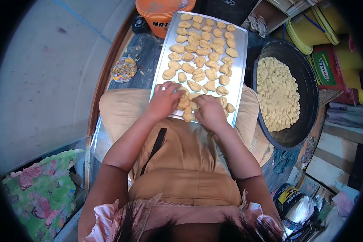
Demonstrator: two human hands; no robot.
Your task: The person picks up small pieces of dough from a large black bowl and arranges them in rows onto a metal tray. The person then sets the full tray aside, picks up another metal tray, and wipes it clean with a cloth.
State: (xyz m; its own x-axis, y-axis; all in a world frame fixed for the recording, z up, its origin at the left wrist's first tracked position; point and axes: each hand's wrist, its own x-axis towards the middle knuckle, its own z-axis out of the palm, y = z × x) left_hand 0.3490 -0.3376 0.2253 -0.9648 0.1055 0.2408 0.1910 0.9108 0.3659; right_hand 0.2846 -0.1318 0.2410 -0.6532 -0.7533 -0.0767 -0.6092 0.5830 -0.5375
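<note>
Left hand (164, 101) and right hand (209, 112) curled over dough pieces (184, 103), metal tray (240, 48) beneath, cannot tell how far either grip is open

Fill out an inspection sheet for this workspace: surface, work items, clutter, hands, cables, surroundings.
Surface: silver metal tray, its near end at the person's lap.
Work items: lumpy yellowish dough pieces, roughly in rows at the tray's far end, bunched near the hands; a heap of smaller pale pieces in a black basin right of the tray.
Clutter: orange bucket beyond the tray; crumpled multicoloured item to its left, kind unclear.
Hands: left hand, wearing a ring, and right hand, both touching dough pieces; grip partly hidden.
Cables: nothing seen.
Surroundings: green butterfly-patterned cloth at lower left; yellow bucket at upper right.
</note>
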